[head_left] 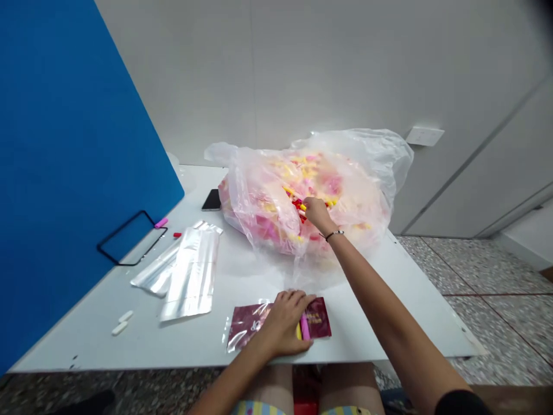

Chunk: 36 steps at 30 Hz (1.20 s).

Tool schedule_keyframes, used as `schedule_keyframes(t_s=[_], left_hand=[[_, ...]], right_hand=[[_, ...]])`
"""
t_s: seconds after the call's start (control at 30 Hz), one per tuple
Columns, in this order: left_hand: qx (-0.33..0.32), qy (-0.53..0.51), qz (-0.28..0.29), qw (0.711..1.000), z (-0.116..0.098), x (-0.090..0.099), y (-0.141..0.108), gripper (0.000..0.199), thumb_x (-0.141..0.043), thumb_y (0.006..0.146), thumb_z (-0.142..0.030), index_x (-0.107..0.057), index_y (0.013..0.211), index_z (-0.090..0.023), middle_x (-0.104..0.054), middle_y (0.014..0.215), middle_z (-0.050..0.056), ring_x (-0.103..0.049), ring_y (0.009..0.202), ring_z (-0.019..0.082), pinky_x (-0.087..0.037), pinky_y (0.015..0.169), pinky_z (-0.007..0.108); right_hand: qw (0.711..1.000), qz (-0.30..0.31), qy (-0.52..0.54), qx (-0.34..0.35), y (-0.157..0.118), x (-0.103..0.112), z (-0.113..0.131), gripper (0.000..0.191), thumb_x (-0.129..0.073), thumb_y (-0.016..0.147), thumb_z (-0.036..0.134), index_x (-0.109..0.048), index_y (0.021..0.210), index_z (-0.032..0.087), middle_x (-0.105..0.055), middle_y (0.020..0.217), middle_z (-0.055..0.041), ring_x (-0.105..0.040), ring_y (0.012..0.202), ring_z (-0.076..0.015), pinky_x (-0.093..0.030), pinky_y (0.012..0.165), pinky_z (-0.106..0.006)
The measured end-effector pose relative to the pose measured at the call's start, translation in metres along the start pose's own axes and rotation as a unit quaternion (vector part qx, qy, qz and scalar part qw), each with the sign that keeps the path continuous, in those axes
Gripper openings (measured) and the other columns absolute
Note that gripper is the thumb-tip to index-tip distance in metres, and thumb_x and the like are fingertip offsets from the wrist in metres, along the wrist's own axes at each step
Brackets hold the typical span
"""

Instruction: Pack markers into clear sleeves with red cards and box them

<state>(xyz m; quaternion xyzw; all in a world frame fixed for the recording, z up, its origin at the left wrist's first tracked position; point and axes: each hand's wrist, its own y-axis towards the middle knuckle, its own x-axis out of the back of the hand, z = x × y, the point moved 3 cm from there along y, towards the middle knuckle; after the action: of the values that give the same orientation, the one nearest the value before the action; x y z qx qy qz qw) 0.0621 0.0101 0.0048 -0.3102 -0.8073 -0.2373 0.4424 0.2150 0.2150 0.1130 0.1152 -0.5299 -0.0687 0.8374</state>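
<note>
My left hand point(283, 324) lies curled over a maroon printed pouch point(320, 318) with clear edges, at the table's front edge. Between its thumb and fingers are a pink stick point(305, 327) and a yellow stick point(298, 331), resting on the pouch. Farther back, my right hand point(317, 213) reaches into the opening of a large translucent plastic bag point(268, 202). Its fingers are pinched at a yellow stick point(303, 207). Many small red, yellow, pink and white sticks fill the bag. My right fingertips are partly hidden among them.
Flat silvery packets point(192, 271) overlap on the left of the white table point(246, 271). Behind them are a phone point(211, 200), a black frame point(129, 264), a pink stick point(161, 223) and a red piece point(177, 234). Two white sticks point(120, 328) lie front left, near a blue panel point(78, 173).
</note>
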Motion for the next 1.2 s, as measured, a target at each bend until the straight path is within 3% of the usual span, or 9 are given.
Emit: schedule_keyframes(t_s=[0.17, 0.3, 0.37, 0.5, 0.67, 0.73, 0.83, 1.0, 1.2], left_hand=[[0.014, 0.009, -0.012, 1.0, -0.005, -0.003, -0.002, 0.095, -0.073, 0.059, -0.038, -0.027, 0.141, -0.03, -0.049, 0.13, 0.007, -0.043, 0.119, 0.028, -0.032, 0.103, 0.044], [0.059, 0.033, 0.022, 0.997, -0.01, -0.011, 0.001, 0.111, -0.077, 0.054, -0.051, -0.017, 0.145, -0.027, -0.046, 0.136, 0.014, -0.046, 0.118, 0.035, -0.027, 0.103, 0.056], [0.077, 0.041, 0.028, 0.996, -0.013, -0.014, 0.003, 0.113, -0.077, 0.054, -0.053, -0.016, 0.146, -0.026, -0.05, 0.132, 0.015, -0.049, 0.116, 0.036, -0.026, 0.101, 0.059], [0.067, 0.028, -0.022, 0.997, -0.016, -0.017, 0.004, 0.099, -0.074, 0.063, -0.049, -0.022, 0.144, -0.023, -0.052, 0.131, 0.013, -0.047, 0.118, 0.034, -0.03, 0.101, 0.054], [0.057, -0.002, -0.07, 0.996, -0.012, -0.018, 0.001, 0.092, -0.072, 0.065, -0.052, -0.029, 0.14, -0.021, -0.057, 0.123, 0.012, -0.051, 0.111, 0.032, -0.034, 0.097, 0.047], [0.051, -0.001, -0.08, 0.996, -0.011, -0.018, 0.001, 0.093, -0.073, 0.065, -0.052, -0.028, 0.141, -0.021, -0.056, 0.124, 0.012, -0.051, 0.111, 0.032, -0.034, 0.097, 0.046], [0.043, 0.004, -0.079, 0.996, -0.012, -0.02, 0.001, 0.092, -0.073, 0.065, -0.052, -0.029, 0.14, -0.021, -0.056, 0.125, 0.011, -0.05, 0.111, 0.032, -0.034, 0.095, 0.045], [0.038, 0.011, -0.079, 0.996, -0.013, -0.021, 0.004, 0.088, -0.072, 0.067, -0.05, -0.031, 0.139, -0.021, -0.055, 0.127, 0.01, -0.05, 0.112, 0.031, -0.035, 0.094, 0.044], [0.049, 0.015, -0.068, 0.996, -0.015, -0.02, 0.007, 0.089, -0.072, 0.067, -0.05, -0.03, 0.139, -0.022, -0.053, 0.129, 0.011, -0.05, 0.113, 0.031, -0.033, 0.095, 0.044]], right_hand=[[0.998, 0.05, 0.002, -0.037, 0.018, -0.031, -0.015, 0.027, -0.062, 0.079, 0.015, -0.06, 0.105, 0.006, -0.066, 0.105, -0.0232, -0.061, 0.101, -0.0306, -0.045, 0.08, -0.032], [0.996, 0.032, 0.06, -0.057, 0.007, -0.036, -0.019, 0.01, -0.063, 0.079, 0.018, -0.062, 0.086, 0.011, -0.069, 0.087, -0.0158, -0.064, 0.086, -0.0264, -0.045, 0.074, -0.031], [0.992, -0.016, 0.104, -0.064, 0.0, -0.026, -0.019, 0.007, -0.061, 0.081, 0.02, -0.06, 0.079, 0.013, -0.068, 0.081, -0.0114, -0.062, 0.082, -0.0227, -0.045, 0.073, -0.03], [0.962, -0.153, 0.212, -0.074, -0.031, 0.015, -0.017, 0.023, -0.046, 0.09, 0.031, -0.057, 0.085, 0.011, -0.063, 0.079, -0.0076, -0.06, 0.074, -0.0161, -0.047, 0.069, -0.028], [0.908, -0.21, 0.357, -0.063, -0.129, 0.05, -0.017, 0.035, -0.049, 0.088, 0.043, -0.049, 0.112, 0.018, -0.065, 0.089, -0.0052, -0.064, 0.066, -0.0139, -0.047, 0.048, -0.022], [0.855, -0.188, 0.476, -0.079, -0.173, 0.043, -0.021, 0.045, -0.063, 0.081, 0.04, -0.043, 0.117, 0.022, -0.067, 0.081, -0.0022, -0.065, 0.062, -0.0154, -0.045, 0.042, -0.02], [0.817, -0.172, 0.533, -0.135, -0.223, 0.013, -0.035, 0.04, -0.066, 0.078, 0.041, -0.045, 0.106, 0.022, -0.067, 0.075, -0.0015, -0.066, 0.06, -0.017, -0.042, 0.037, -0.018], [0.812, -0.175, 0.521, -0.198, -0.249, -0.041, -0.061, 0.041, -0.066, 0.075, 0.041, -0.043, 0.102, 0.021, -0.066, 0.073, 0.0, -0.064, 0.055, -0.0151, -0.043, 0.037, -0.019], [0.827, -0.201, 0.49, -0.19, -0.247, -0.049, -0.068, 0.037, -0.06, 0.079, 0.038, -0.042, 0.107, 0.021, -0.065, 0.077, 0.0, -0.065, 0.059, -0.0142, -0.044, 0.041, -0.019]])
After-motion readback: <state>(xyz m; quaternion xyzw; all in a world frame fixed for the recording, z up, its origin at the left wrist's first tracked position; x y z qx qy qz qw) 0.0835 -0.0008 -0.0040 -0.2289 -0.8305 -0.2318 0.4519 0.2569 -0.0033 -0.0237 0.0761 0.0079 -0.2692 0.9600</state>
